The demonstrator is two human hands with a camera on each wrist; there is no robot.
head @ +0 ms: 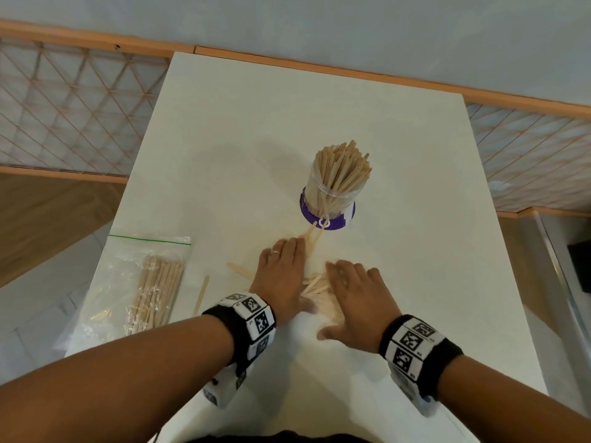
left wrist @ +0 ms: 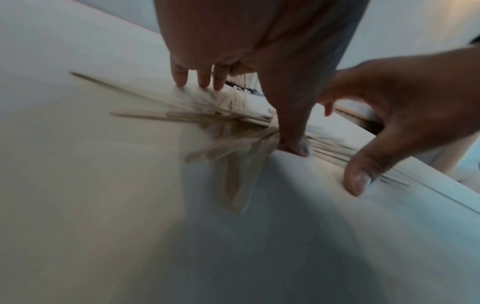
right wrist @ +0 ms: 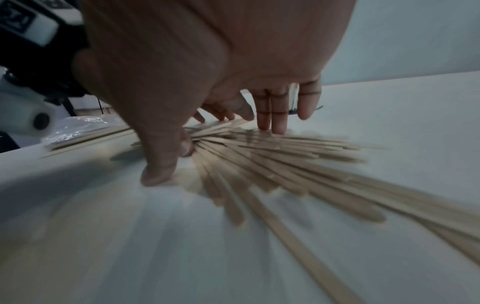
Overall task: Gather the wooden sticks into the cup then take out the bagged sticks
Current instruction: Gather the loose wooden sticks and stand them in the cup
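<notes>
A clear cup [head: 335,187] with a purple base stands upright mid-table, packed with wooden sticks. Loose sticks [head: 316,287] lie in a pile in front of it, between my hands. My left hand [head: 281,276] lies flat on the pile's left side, fingers straight and pointing toward the cup. On the right side my right hand [head: 355,294] is spread flat over the pile. The left wrist view shows the left hand [left wrist: 272,86] with its thumb on the sticks [left wrist: 228,144]. The right wrist view shows the right hand [right wrist: 207,82] over fanned sticks [right wrist: 272,164]. The zip bag of sticks [head: 150,289] lies at the left edge.
Stray sticks [head: 201,295] lie between the bag and my left hand, and a few [head: 315,233] lean at the cup's base. The white table [head: 399,139] stands against an orange-trimmed wall; its left and right edges drop to the floor.
</notes>
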